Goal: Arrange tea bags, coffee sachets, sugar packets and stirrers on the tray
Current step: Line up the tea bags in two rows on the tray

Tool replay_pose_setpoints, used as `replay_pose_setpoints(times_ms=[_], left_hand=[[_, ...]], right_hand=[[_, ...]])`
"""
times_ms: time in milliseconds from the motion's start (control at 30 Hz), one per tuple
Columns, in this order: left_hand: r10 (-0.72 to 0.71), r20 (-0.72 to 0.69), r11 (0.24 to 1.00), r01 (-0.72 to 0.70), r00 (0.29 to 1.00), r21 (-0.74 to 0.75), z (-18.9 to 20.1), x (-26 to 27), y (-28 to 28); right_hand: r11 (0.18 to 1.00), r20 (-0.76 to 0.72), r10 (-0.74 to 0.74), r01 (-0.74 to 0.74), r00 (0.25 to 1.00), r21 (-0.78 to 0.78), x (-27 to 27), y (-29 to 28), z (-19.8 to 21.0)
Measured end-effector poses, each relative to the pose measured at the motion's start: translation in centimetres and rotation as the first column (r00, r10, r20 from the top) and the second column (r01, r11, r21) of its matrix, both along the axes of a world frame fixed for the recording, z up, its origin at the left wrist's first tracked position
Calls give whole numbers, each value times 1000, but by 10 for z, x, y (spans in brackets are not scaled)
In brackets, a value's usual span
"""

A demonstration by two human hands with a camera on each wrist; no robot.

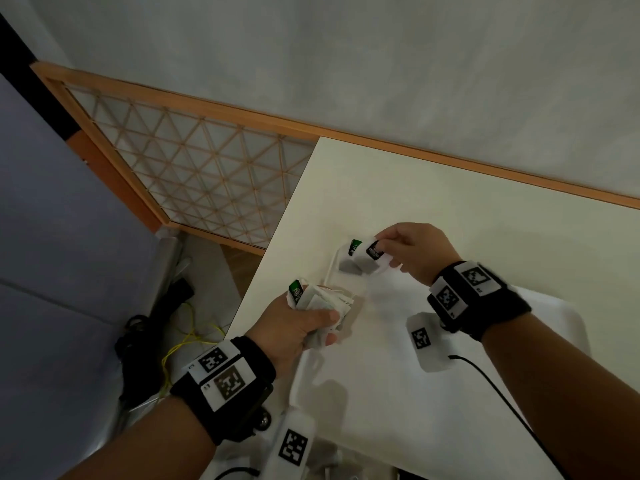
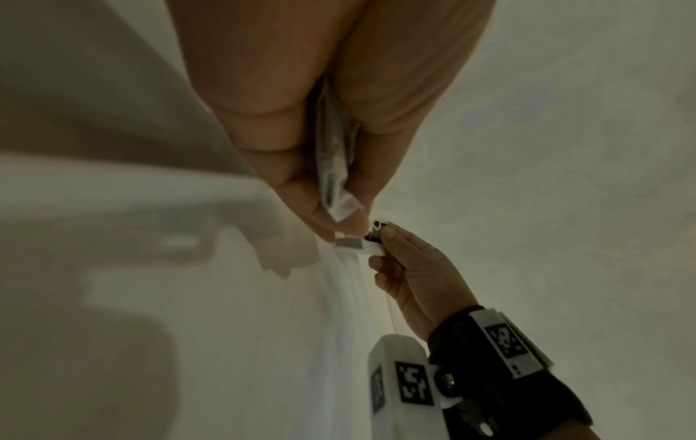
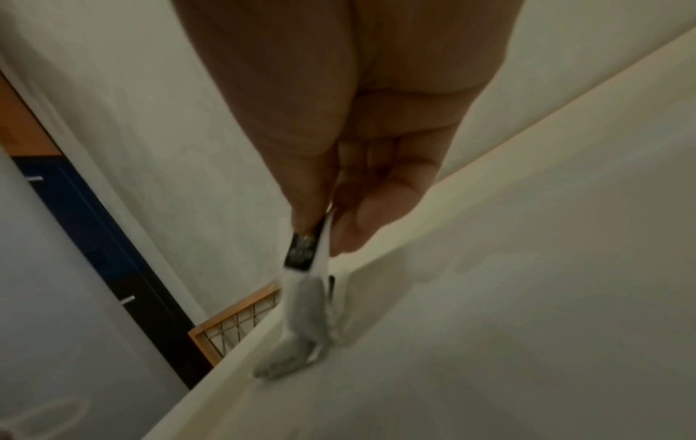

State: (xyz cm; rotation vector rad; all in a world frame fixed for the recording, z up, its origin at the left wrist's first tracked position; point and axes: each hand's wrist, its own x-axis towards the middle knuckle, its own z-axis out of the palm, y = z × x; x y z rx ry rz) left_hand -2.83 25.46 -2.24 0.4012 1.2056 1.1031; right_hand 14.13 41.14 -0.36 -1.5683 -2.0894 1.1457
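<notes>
The right hand pinches the top edge of a tea bag with a black tag between thumb and forefinger, so that the white sachet hangs down from the fingers with its lower end at the far left corner of the white tray; the right wrist view shows that lower end touching the tray floor just inside the rim. Another tea bag with a green tag stands right beside it in the same corner, leaning against the rim. The left hand, nearer the person and at the tray's left edge, is curled round a bunch of tea bags, thumb pressed over the white paper and one green tag sticking out at the top; the left wrist view shows the packets squeezed between palm and fingers. The two hands are near each other but apart. Both wrists wear black bands with black-and-white square markers. The tray lies on a white surface that runs along a pale wall edged with a wooden strip. Left of the surface stands a wooden lattice panel, and below it, on the floor, lie dark cables and a yellow cord.
</notes>
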Motion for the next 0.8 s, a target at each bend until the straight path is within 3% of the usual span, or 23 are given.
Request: replay_pose_setpoints(times_ms=[100,200,300,433,733,800], left_hand=[[-4,13,1000,4,1000,-1,0,1,0],[-2,44,1000,2,999,-4,-1,2,2],[-12,45,1000,12,999,-10,-2,4,5],[-22,33,1000,22,999,-11,0,4,9],[16,44,1000,-15,999,-28,2,10,18],[22,51,999,-20,998,-27,3,11,19]], right_hand=[[989,19,133,-132,991,-64,10,0,10],[985,69,155,-148,986,-93,17,3,8],[992,123,111,-103,986,-71,15,8,-1],[999,69,-7,10,998,-44,7,13,-11],[992,188,-25,1,982,130,5,18,-17],[981,138,-54,27,989,193,6,12,-10]])
